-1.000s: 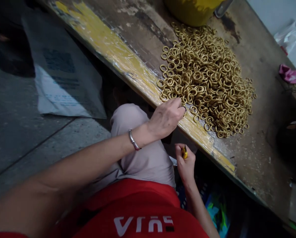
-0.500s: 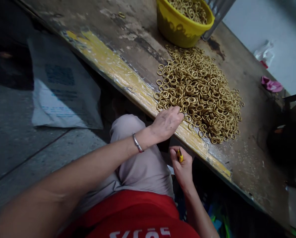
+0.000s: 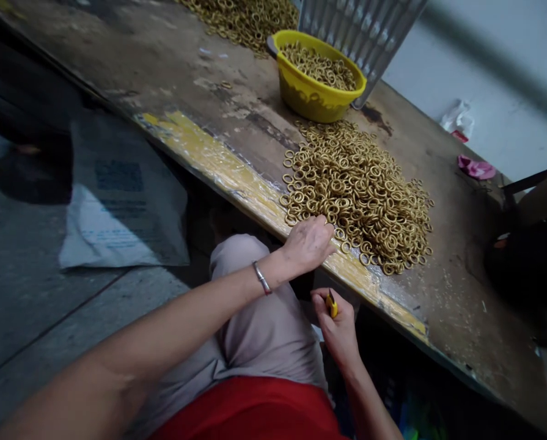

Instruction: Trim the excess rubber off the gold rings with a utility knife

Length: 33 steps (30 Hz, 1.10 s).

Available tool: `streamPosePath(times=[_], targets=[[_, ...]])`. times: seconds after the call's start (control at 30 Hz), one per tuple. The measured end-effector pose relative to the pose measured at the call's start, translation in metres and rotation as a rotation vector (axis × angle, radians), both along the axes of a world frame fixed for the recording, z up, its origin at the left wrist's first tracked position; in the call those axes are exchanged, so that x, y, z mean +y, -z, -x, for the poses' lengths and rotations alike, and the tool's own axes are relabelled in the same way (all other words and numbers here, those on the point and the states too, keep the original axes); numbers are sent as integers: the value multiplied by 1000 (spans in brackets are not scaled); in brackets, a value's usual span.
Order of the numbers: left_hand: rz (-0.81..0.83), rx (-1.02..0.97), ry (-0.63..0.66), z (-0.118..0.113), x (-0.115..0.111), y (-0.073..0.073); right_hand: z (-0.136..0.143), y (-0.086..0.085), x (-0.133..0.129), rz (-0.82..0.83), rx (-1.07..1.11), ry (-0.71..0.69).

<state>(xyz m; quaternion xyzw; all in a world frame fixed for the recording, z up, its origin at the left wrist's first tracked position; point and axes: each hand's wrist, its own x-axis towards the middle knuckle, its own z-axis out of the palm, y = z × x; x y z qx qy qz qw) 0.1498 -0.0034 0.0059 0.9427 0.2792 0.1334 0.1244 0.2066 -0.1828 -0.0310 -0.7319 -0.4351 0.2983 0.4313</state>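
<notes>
A heap of brass-coloured rings [image 3: 365,195] is spread along the near side of the worktable. My left hand [image 3: 308,243], with a metal bracelet at its wrist, rests at the table edge against the front of this heap. Its fingers are curled together, and whatever they pinch is hidden. Lower and to the right, off the table edge, my right hand [image 3: 340,321] is closed around a small yellow-handled knife [image 3: 332,304]. The knife's dark tip points up past the thumb.
Behind the heap stands a yellow basin [image 3: 316,101] full of rings, before a grey ribbed panel [image 3: 356,36]. Another ring heap [image 3: 250,21] lies farther back. The table edge [image 3: 218,159] has yellow, plastic-covered trim. A white sack [image 3: 117,208] stands on the floor at left.
The view has tilted up, so the table things sit lower and the far ring heap shows. My left hand stays at the heap's front edge; my right hand still grips the knife.
</notes>
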Motion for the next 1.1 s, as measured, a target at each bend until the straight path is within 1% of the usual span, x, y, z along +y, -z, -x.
streamPosePath(times=[0.13, 0.2, 0.27, 0.33, 0.37, 0.4, 0.43, 0.47, 0.53, 0.6, 0.63, 0.67, 0.7, 0.77, 0.83, 0.9, 1.0, 1.1], targets=[[10, -7, -54, -8, -2, 3, 1, 4, -6, 0, -1, -25], [25, -56, -81, -10, 0, 3, 0, 6, -8, -4, -1, -21], [35, -153, -111, -8, 2, 0, -2, 5, -10, -15, -2, -2], [42, -308, -136, -2, 4, -6, -6, 1, -10, -37, 1, 23], [65, -401, -142, 3, 4, -10, -9, -2, -8, -53, 2, 39], [120, -487, -144, 8, 4, -14, -11, -6, -6, -76, -1, 59], [226, -555, -135, 13, 2, -17, -14, -11, -3, -104, -9, 79], [392, -591, -113, 19, -1, -19, -17, -17, 0, -135, -22, 98], [847, -565, -48, 31, -8, -21, -21, -30, 9, -211, -63, 116], [1281, -491, 13, 42, -16, -20, -25, -42, 17, -279, -107, 79], [1442, -471, 33, 46, -20, -18, -26, -46, 21, -300, -129, 47], [1558, -465, 41, 50, -24, -16, -27, -50, 25, -313, -150, 12], [1640, -470, 42, 54, -27, -14, -27, -53, 28, -319, -164, -26], [1746, -479, 31, 58, -32, -10, -27, -56, 31, -317, -156, -99], [1781, -488, -11, 61, -35, -7, -26, -57, 31, -304, -99, -158], [1781, -507, -68, 64, -38, -5, -24, -57, 30, -278, -16, -206], [1807, -535, -127, 69, -42, -2, -21, -54, 26, -238, 80, -238], [1889, -582, -109, 77, -47, 0, -19, -51, 25, -229, 130, -199]])
